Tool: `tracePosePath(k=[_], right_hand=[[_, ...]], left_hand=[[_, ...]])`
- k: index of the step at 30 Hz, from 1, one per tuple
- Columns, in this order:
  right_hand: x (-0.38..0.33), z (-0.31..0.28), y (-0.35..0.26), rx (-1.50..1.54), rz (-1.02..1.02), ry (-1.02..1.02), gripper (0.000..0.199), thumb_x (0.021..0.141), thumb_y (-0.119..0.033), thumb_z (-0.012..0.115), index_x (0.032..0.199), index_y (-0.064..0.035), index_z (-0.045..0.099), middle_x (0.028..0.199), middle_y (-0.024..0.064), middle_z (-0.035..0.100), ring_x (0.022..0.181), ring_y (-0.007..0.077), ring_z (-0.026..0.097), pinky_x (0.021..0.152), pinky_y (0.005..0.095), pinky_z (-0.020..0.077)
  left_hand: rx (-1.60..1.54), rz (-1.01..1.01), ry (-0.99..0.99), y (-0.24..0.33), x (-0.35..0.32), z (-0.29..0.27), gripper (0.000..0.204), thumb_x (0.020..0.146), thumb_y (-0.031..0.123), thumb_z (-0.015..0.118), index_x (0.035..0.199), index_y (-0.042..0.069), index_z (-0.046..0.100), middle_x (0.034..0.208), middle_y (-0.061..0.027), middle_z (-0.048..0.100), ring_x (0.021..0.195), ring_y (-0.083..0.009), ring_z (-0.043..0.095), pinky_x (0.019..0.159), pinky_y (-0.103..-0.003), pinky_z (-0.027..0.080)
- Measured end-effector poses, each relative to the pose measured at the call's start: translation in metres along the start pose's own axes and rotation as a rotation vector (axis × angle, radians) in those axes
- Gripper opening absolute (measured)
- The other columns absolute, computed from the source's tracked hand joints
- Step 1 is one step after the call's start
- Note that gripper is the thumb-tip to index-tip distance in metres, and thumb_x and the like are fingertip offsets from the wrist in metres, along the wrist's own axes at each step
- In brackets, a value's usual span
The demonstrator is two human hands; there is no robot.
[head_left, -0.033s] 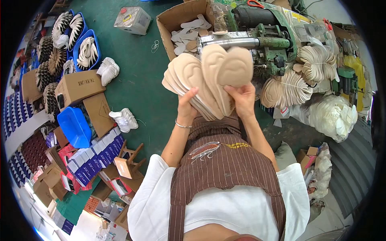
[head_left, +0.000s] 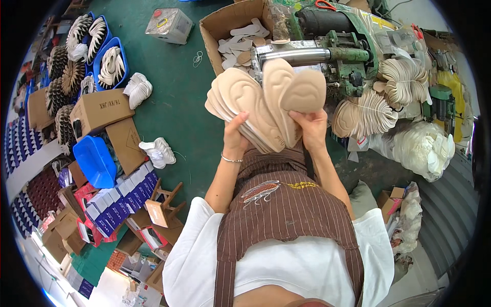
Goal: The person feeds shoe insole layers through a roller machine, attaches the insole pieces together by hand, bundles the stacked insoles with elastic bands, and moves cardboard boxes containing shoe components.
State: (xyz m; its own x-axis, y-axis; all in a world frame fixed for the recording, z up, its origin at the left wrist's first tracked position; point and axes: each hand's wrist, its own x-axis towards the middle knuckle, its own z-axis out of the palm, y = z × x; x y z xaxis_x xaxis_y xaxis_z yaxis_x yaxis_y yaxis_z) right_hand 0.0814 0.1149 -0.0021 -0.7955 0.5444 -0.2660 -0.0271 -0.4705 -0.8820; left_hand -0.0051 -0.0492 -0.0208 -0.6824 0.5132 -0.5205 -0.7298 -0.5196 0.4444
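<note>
A fanned stack of beige shoe insoles (head_left: 240, 92) is spread between my two hands in front of the apron. My left hand (head_left: 236, 134) is closed round the lower left edge of the stack, thumb on top. With thumb and fingers, my right hand (head_left: 310, 128) grips the rightmost insole (head_left: 304, 92), whose rounded end points away from me. Raised curved lines show on the upper faces of the insoles. Beyond them stands a green machine (head_left: 348, 53) with a shiny metal roller (head_left: 296, 55).
A cardboard box (head_left: 208, 30) of loose insole pieces stands left of the machine. To the right lie bundled insoles (head_left: 363, 115) and a clear plastic bag (head_left: 422, 148). Blue tubs (head_left: 95, 162), cartons (head_left: 99, 110) and a wooden stool (head_left: 158, 212) are on the left; a metal can (head_left: 170, 25) stands farther off.
The rightmost insole and my right hand have shifted slightly right and toward me. The gap in the fan beside it has widened a little. My left hand keeps its hold.
</note>
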Motion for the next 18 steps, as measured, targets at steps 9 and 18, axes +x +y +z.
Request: tracePosePath(k=[9,18], right_hand=[[0.05,-0.026,0.004,-0.063,0.021,0.027,0.026,0.074,-0.003,0.072,0.098,0.0018,0.065,0.092,0.0042,0.067,0.083,0.0094,0.06,0.075,0.0239,0.048],[0.046,-0.006,-0.002,-0.211,0.342,-0.027,0.034,0.085,-0.015,0.063,0.111,0.0075,0.057,0.099,0.0119,0.066,0.088,0.0141,0.063,0.077,0.0253,0.0489]], left_hand=[[-0.058,0.008,-0.12,0.007,0.0,-0.017,0.067,0.074,0.013,0.067,0.13,-0.003,0.034,0.123,-0.0154,0.05,0.111,-0.0291,0.053,0.096,-0.041,0.044],[0.164,0.08,-0.068,-0.002,-0.004,0.012,0.064,0.075,0.008,0.066,0.13,-0.002,0.036,0.122,-0.0139,0.05,0.111,-0.0256,0.052,0.096,-0.037,0.043]])
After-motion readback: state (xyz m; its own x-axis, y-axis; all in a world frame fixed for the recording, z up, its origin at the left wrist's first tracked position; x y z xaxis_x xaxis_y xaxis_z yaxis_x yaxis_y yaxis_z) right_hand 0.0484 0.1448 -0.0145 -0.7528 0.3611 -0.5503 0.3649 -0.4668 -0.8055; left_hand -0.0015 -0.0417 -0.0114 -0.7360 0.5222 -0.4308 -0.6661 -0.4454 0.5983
